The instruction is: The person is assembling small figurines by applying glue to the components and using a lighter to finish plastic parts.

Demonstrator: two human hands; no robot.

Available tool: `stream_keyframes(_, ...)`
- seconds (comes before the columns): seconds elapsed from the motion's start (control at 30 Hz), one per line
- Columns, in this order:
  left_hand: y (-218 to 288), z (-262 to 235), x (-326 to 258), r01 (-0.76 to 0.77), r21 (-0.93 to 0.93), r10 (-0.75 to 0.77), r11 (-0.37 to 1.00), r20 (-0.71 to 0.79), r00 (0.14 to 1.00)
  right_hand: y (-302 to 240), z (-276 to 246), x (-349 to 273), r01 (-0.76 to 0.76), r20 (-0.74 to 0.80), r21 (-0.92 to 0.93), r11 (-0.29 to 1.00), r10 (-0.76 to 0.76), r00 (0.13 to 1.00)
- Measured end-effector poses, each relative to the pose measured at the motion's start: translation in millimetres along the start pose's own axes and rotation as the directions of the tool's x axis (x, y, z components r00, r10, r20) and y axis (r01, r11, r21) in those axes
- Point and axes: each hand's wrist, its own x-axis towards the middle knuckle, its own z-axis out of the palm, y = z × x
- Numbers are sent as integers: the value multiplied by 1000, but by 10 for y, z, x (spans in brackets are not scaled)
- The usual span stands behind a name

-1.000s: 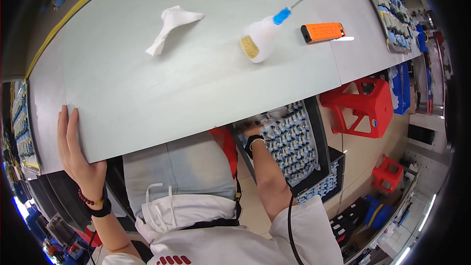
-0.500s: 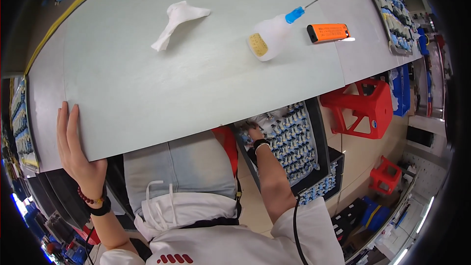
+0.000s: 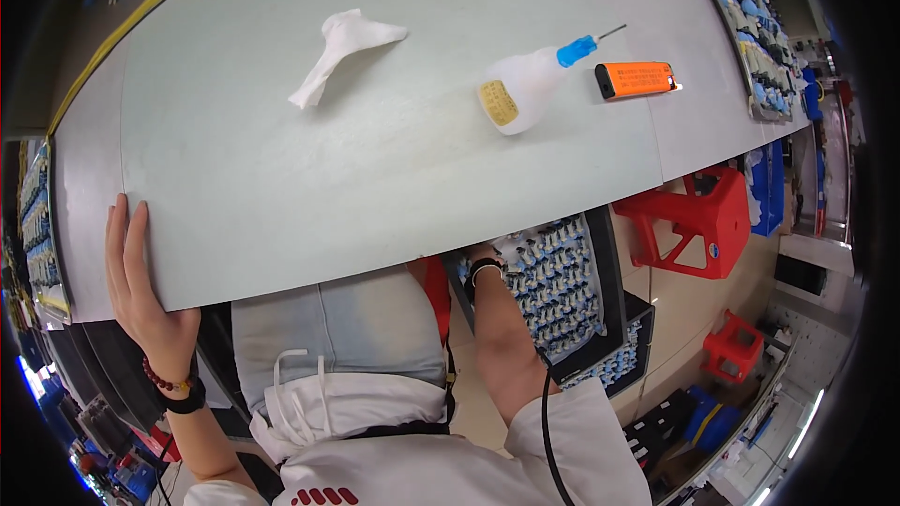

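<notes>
Left hand [image 3: 141, 295] flat on the table [image 3: 309, 178] edge, fingers open. Right hand [image 3: 483, 258] under the table beside the parts tray [image 3: 562, 295], fingers hidden: grip impossible to tell.

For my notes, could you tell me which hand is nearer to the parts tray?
Right. The right hand reaches under the table edge by the tray; the left hand rests flat on the table's far left corner.

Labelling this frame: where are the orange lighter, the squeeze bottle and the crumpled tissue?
orange lighter [image 3: 637, 80], head view, middle of body.
squeeze bottle [image 3: 525, 89], head view, white body.
crumpled tissue [image 3: 342, 47], head view, its middle.
</notes>
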Motion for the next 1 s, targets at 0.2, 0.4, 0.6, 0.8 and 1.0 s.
stream_keyframes(0.2,-20,29,-25,8,-7,-8,1000,-14,1000,-88,-154,-175,-1,-31,13,1000,2,1000)
stream_keyframes(0.4,-26,8,-21,-9,-2,9,1000,-10,1000,-11,-303,-401,17,-39,30,999,-16,999)
stream_keyframes(0.6,-48,17,-35,5,-10,-5,1000,-21,1000,-19,-364,-703,63,-113,380,923,-22,993)
stream_keyframes(0.8,0,8,-16,6,-13,-6,1000,-16,1000,205,-491,-1155,129,-156,822,555,1,988)
stream_keyframes(1.0,-27,-30,-54,9,-4,-9,1000,-29,1000,106,-904,-1721,-10,27,964,266,-59,998)
